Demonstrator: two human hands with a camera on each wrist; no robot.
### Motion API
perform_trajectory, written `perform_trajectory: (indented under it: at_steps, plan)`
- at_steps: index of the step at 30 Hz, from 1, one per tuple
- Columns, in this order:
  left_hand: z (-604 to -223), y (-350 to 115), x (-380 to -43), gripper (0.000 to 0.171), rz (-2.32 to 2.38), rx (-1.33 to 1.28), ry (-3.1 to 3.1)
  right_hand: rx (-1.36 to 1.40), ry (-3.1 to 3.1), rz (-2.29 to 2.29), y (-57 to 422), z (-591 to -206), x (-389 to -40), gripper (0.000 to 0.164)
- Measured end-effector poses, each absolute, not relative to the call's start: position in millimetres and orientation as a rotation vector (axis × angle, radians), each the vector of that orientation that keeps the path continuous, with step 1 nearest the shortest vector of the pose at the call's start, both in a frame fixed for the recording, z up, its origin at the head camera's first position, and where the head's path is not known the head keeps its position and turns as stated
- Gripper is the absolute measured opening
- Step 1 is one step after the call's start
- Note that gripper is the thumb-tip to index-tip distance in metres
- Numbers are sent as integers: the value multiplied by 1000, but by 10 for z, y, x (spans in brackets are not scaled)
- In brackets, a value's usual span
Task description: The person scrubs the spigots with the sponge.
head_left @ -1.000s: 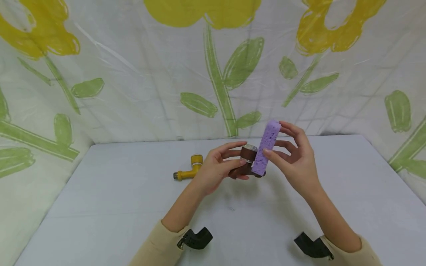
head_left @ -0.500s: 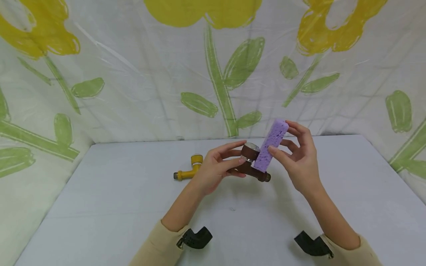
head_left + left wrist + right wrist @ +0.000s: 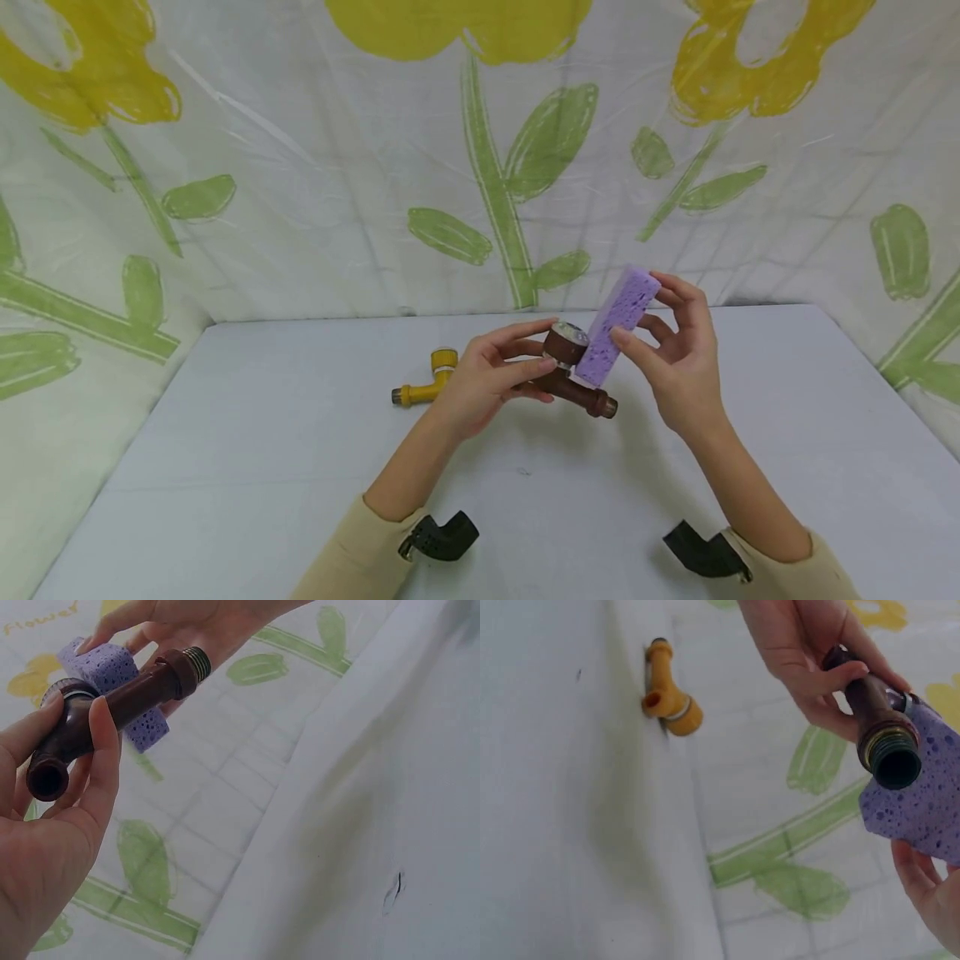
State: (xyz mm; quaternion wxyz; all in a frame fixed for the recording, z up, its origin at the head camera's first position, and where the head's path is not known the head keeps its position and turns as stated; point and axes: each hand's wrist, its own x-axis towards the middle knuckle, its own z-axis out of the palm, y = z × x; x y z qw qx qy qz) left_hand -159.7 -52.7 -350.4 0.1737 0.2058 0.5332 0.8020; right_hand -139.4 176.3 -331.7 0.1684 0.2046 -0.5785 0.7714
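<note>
Purple sponge (image 3: 618,325); between right thumb (image 3: 636,348), fingers (image 3: 675,287); against brown tap (image 3: 564,347)

yel. script "flower" (image 3: 39,618) on white backdrop sheet (image 3: 217,742), top-L of L wrist view

Read as a makeshift recording booth; the kind of building around it can't be told. A white-topped table (image 3: 262,467) is closed in by a creased, shiny sheet (image 3: 337,192), put up right behind it and along its left and right sides. The sheet is printed with big yellow flowers (image 3: 450,21) and green leaves (image 3: 551,142); yellow lettering (image 3: 39,618) is caught on it in the left wrist view. Filming is shown by black cameras (image 3: 446,539) worn at both sleeves (image 3: 356,550), over the table.
</note>
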Motion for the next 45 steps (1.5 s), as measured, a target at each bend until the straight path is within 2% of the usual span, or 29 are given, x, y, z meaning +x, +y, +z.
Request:
perform_trajectory:
  at_steps: [9,19,33,45]
  plan:
    - [-3546,-549,-1626,51,2295,549,1528,665,-1634,2197,1719,-3299,-1358,64]
    - [-3550,-568,-1621,50,2271,597,1511,558,-1658,2200,1741,-3326,-1386,65]
    - [-3515,-566,-1604,43,2333,643,1420,628,-1544,2257,1684,-3307,-1350,61]
    - [-3553,-525,-1609,39,2382,564,1461,551,-1462,2354,1657,-3357,-1355,57]
